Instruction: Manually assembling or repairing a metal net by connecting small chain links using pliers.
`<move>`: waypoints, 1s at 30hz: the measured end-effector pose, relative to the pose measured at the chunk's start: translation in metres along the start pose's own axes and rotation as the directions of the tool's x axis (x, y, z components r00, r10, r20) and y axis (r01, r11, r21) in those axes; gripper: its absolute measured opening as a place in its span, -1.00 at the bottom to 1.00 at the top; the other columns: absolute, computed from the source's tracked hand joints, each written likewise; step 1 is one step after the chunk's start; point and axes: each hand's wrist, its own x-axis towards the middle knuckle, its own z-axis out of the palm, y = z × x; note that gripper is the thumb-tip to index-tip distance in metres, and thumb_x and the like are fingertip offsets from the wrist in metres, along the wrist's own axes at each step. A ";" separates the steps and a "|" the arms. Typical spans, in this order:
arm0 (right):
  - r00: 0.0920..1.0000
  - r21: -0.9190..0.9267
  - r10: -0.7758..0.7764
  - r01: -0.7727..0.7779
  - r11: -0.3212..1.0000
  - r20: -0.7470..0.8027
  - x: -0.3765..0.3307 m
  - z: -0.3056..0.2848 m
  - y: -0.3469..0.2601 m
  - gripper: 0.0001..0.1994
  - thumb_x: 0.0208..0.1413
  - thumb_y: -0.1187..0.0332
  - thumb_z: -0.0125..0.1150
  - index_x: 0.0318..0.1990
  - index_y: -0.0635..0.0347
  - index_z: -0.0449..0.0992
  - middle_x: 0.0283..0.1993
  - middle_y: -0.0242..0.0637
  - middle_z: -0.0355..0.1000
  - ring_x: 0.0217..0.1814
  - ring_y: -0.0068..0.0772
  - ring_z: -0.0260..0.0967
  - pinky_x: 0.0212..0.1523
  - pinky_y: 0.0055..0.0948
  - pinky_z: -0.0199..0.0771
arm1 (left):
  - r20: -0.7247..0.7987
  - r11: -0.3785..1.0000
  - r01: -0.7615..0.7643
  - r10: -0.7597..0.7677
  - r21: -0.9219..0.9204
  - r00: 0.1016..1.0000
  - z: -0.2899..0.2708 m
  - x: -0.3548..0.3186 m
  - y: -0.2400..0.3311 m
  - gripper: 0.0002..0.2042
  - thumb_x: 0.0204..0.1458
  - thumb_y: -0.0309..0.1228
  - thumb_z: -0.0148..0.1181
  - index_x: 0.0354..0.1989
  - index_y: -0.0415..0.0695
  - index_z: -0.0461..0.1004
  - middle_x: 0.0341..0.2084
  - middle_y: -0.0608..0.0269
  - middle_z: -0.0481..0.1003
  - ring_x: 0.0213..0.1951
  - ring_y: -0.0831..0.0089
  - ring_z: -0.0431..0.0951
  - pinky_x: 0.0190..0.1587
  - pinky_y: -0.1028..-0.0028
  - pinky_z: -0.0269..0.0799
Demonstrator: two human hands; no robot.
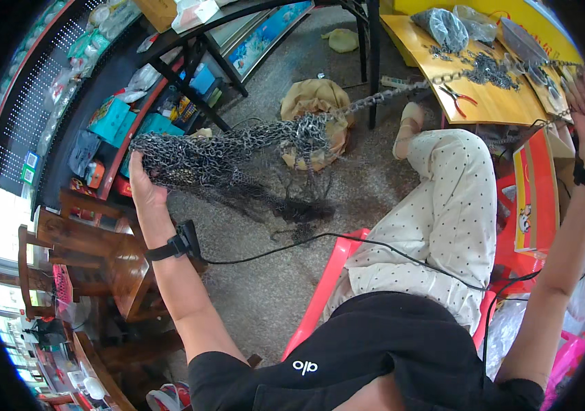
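A thick bundle of grey metal chains [196, 154] stretches across the middle, with my left hand [145, 183] raised at its left end. My left fingers are mostly hidden behind the links, but the hand grips the bundle. From there a twisted strand of chain [395, 94] runs taut to the right, above the yellow board, toward my right hand [583, 103]. That hand is lifted at the far right with its fingers bent round the strand's end. Loose chain ends [299, 209] dangle beneath the bundle, blurred. A crumpled brown paper sack [299, 99] stands behind the chains.
On the yellow board [436, 85] lie red-handled pliers [458, 100], loose metal links [491, 72] and a plastic bag of links [441, 29]. A black cable [292, 241] crosses my lap. Wooden chairs [104, 253] and stocked shelves [101, 130] stand left; a red-yellow box [534, 195] is right.
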 end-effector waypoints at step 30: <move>-0.073 -0.293 0.554 0.787 0.543 0.829 -0.181 -0.041 0.110 -0.83 0.08 0.39 0.06 -0.29 0.32 0.51 -0.35 -0.01 0.41 -0.14 0.05 0.37 -0.10 -0.13 0.36 | -0.148 0.935 -0.354 0.354 0.030 0.923 0.090 -0.031 0.111 -0.67 0.14 -0.22 0.01 -0.13 -0.23 0.50 -0.19 0.10 0.56 -0.14 0.18 0.57 -0.04 0.16 0.50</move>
